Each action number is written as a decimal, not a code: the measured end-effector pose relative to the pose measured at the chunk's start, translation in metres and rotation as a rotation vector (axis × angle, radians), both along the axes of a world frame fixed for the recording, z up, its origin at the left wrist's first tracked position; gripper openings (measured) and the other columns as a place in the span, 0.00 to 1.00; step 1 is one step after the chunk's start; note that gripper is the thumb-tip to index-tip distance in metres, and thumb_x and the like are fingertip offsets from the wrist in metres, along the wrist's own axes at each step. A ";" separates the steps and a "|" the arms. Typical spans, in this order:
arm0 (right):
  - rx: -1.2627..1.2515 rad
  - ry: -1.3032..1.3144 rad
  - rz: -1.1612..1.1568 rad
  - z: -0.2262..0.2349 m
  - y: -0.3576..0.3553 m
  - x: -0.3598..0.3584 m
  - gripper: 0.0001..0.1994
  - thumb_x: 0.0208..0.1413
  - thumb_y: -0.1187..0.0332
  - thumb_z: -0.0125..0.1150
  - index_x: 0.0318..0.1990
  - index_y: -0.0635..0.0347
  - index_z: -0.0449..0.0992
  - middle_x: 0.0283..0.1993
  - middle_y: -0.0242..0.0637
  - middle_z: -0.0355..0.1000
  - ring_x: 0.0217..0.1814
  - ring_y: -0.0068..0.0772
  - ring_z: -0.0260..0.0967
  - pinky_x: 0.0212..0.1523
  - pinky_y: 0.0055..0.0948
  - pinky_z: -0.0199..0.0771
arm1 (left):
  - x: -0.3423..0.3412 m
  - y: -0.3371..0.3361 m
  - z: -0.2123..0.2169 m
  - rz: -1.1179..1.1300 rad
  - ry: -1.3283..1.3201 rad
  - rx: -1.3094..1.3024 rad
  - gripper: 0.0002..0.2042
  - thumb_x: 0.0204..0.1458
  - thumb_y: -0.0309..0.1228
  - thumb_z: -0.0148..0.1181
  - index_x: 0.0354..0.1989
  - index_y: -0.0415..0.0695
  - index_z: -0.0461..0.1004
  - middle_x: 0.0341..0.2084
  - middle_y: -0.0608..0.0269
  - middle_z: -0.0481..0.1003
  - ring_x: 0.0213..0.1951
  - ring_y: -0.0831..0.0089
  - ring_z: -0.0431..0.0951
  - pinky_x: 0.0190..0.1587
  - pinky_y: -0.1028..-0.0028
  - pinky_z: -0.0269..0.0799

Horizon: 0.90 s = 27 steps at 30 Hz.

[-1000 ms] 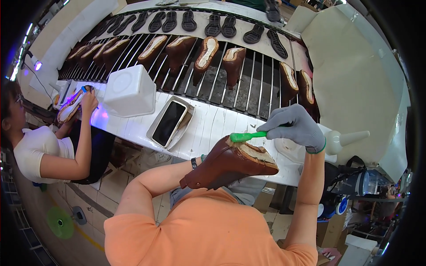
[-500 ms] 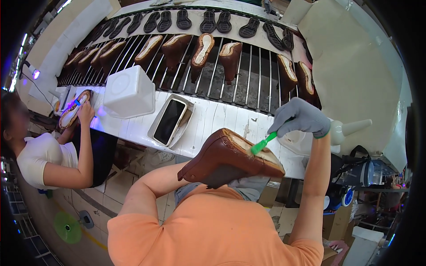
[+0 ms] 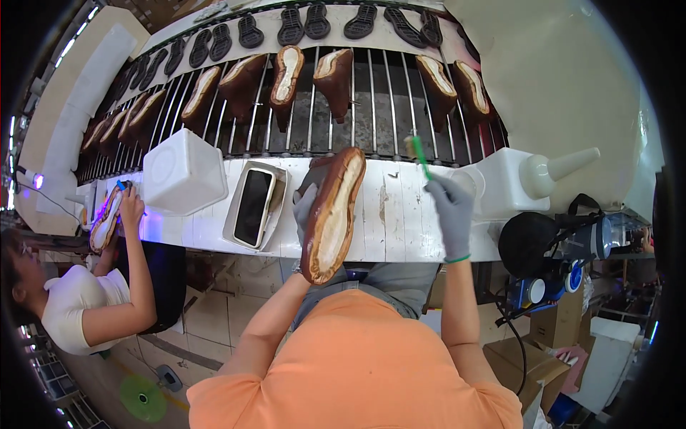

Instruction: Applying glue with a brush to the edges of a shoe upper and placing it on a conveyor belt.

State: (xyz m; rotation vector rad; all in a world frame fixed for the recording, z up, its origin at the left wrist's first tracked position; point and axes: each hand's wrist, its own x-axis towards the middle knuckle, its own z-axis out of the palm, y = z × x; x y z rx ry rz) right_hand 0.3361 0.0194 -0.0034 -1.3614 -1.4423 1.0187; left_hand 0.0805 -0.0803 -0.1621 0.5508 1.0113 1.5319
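My left hand (image 3: 304,209), in a grey glove, grips a brown leather boot (image 3: 334,218) from behind, and the boot hides most of its fingers. The boot's bottom faces me, showing a pale middle inside a brown rim. To the right, my gloved right hand (image 3: 451,218) is closed on a brush with a green handle (image 3: 420,159), its bristles pointing away from me. Brush and boot are apart, both over the white bench (image 3: 389,214).
A conveyor of metal rods (image 3: 371,107) carries several brown boots, with black soles (image 3: 318,21) on the shelf behind. A white tub (image 3: 184,171), a phone (image 3: 254,207) in a tray and a white bottle (image 3: 511,182) stand on the bench. At left a co-worker (image 3: 93,307) handles another shoe.
The boot has turned from lying sideways to standing lengthwise, bottom toward me. My right hand has drawn the brush off it. The boots on the conveyor sit further left in view.
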 end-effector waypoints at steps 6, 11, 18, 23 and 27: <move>-0.123 -0.103 0.061 -0.036 -0.013 -0.013 0.14 0.58 0.67 0.61 0.47 0.66 0.81 0.33 0.30 0.79 0.30 0.14 0.66 0.29 0.18 0.62 | 0.015 0.003 0.040 0.376 1.269 0.632 0.22 0.53 0.23 0.61 0.57 0.47 0.64 0.57 0.58 0.67 0.63 0.57 0.67 0.71 0.49 0.47; -0.185 -0.048 0.101 -0.063 -0.002 -0.015 0.13 0.57 0.65 0.64 0.46 0.64 0.82 0.33 0.34 0.80 0.30 0.16 0.68 0.31 0.22 0.66 | 0.018 -0.004 0.045 0.414 1.277 0.532 0.31 0.47 0.29 0.69 0.60 0.46 0.61 0.57 0.57 0.64 0.63 0.57 0.65 0.71 0.50 0.47; -0.236 -0.057 0.217 -0.053 0.003 -0.024 0.12 0.57 0.66 0.64 0.42 0.65 0.83 0.31 0.33 0.80 0.30 0.15 0.68 0.31 0.20 0.65 | 0.015 -0.005 0.044 0.374 1.307 0.530 0.34 0.46 0.30 0.71 0.61 0.43 0.59 0.57 0.53 0.63 0.62 0.55 0.63 0.68 0.53 0.53; -0.361 -0.049 0.393 -0.027 -0.011 -0.023 0.11 0.56 0.68 0.64 0.42 0.64 0.83 0.29 0.28 0.77 0.28 0.13 0.64 0.29 0.17 0.61 | 0.013 -0.007 0.039 0.371 1.378 0.513 0.34 0.45 0.31 0.71 0.60 0.44 0.60 0.56 0.54 0.62 0.61 0.55 0.63 0.66 0.58 0.59; -0.346 -0.064 0.455 -0.020 -0.042 -0.026 0.09 0.52 0.73 0.65 0.41 0.63 0.84 0.29 0.28 0.76 0.27 0.13 0.62 0.29 0.17 0.60 | 0.015 -0.008 0.041 0.359 1.352 0.512 0.34 0.44 0.31 0.71 0.60 0.45 0.60 0.56 0.54 0.62 0.61 0.55 0.63 0.67 0.56 0.58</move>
